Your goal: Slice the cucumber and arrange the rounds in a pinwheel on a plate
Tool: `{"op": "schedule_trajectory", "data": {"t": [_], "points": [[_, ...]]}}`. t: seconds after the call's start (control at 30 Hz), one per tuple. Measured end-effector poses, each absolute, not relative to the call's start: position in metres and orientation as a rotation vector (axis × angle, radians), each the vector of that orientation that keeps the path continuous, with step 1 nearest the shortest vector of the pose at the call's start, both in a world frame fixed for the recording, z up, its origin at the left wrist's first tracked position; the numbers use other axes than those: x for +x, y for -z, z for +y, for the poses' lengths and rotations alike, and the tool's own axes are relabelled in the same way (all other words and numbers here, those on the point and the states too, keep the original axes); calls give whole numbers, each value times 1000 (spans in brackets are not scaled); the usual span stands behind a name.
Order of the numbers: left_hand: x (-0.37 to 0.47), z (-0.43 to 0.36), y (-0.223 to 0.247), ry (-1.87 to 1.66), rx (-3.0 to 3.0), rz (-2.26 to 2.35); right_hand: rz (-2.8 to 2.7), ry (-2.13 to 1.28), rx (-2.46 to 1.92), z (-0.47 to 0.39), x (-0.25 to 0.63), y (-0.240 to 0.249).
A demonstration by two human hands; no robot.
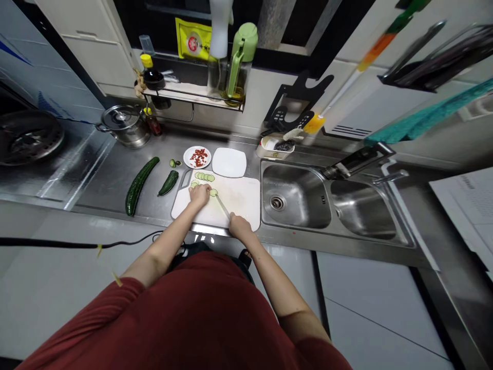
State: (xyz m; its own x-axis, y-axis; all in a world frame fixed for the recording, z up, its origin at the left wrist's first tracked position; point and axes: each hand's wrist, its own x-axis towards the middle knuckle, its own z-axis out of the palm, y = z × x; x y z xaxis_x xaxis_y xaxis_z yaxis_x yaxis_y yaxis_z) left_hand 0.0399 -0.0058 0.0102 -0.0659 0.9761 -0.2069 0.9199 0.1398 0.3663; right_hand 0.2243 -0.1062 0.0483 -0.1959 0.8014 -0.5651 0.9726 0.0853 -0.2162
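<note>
My right hand (239, 226) is wrapped round the handle of a knife (222, 206), its blade slanting away to the left across a white cutting board (239, 195). At the blade's tip lies a pale green cucumber slice (214, 192). My left hand (200, 195) rests on the board with bent fingers, its fingertips against that slice; what lies under the palm is hidden. More slices peek out just beyond the left hand. Behind them, a row of cucumber slices (204, 177) overlaps near the board's far edge.
Left of the board lie a whole cucumber (141, 186), a shorter cucumber piece (168, 183) and cut ends (173, 163). Behind it stand a plate (186, 156) of chopped red pieces and a white square dish (229, 162). A double sink (296, 205) adjoins on the right; a lidded pot (125, 126) stands back left.
</note>
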Motion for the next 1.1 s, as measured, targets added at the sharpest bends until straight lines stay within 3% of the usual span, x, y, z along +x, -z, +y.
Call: {"op": "schedule_trajectory", "data": {"t": [0.27,0.67,1.1], "points": [[42,-13,-7,-244,1930,2037,2093,840,1818,-110,242,-48],[53,-21,1,-266,1968,2069,1910,754,2251,-110,269,-33],[54,-18,-6,-366,1874,2066,1923,742,2207,-107,260,-29]]}}
